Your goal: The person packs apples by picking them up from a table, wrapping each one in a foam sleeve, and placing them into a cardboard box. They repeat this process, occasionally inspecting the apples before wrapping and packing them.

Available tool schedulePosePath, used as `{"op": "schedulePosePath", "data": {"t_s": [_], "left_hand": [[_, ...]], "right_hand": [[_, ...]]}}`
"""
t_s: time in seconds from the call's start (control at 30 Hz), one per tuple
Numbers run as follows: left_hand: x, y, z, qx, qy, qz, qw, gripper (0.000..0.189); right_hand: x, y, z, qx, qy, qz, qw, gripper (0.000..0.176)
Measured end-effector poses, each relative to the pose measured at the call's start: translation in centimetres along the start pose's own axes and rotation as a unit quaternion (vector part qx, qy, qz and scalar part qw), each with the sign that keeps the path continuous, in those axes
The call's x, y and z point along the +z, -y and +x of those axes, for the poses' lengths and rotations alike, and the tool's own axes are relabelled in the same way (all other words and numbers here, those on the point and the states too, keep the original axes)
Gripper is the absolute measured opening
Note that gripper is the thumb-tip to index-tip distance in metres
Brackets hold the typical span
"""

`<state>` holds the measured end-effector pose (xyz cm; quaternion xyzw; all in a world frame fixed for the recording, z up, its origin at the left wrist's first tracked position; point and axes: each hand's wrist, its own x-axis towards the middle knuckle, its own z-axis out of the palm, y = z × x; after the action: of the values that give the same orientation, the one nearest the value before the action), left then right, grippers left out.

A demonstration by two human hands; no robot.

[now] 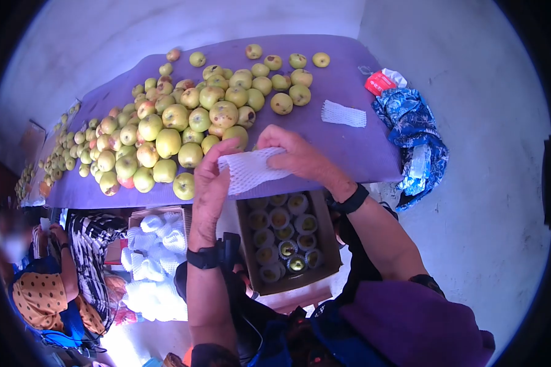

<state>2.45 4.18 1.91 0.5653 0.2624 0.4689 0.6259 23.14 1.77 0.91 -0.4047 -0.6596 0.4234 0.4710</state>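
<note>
A white foam net sleeve is stretched between my two hands above the table's front edge. My left hand pinches its left end between thumb and fingers. At its right end, the thumb and fingers of my right hand are closed on it. Just beyond my hands, a large pile of yellow-green apples covers the purple tabletop. Another white foam net lies flat to the right. Below my hands, an open cardboard box holds several apples in foam nets.
A second box with many white foam nets stands at the lower left. Beside it, another person in a spotted garment sits at the table. A blue patterned cloth and a red packet are at the table's right edge.
</note>
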Motion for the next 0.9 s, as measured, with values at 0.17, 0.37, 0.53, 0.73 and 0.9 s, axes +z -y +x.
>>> {"op": "schedulePosePath", "data": {"t_s": [0.17, 0.37, 0.53, 0.73, 0.9], "left_hand": [[-1.8, -2.3, -1.3, 0.025, -0.010, 0.225, 0.974, 0.015], [-0.3, -3.6, -2.7, 0.114, -0.133, 0.618, 0.767, 0.021], [-1.1, -0.7, -1.8, 0.047, -0.143, 0.662, 0.734, 0.017], [-1.0, -0.7, -0.7, 0.041, -0.201, 0.649, 0.733, 0.016], [-0.8, -0.2, -0.2, 0.097, -0.215, 0.653, 0.720, 0.015]], "right_hand": [[-0.9, 0.0, 0.6, -0.016, -0.112, -0.001, 0.994, 0.035], [-5.6, -1.4, -0.3, 0.075, -0.238, -0.135, 0.959, 0.030], [-2.9, -2.3, -0.7, 0.081, -0.126, -0.231, 0.961, 0.037], [0.0, -2.7, -0.4, 0.063, -0.061, -0.323, 0.942, 0.064], [1.1, -3.3, 0.5, 0.091, -0.066, -0.336, 0.935, 0.071]]}}
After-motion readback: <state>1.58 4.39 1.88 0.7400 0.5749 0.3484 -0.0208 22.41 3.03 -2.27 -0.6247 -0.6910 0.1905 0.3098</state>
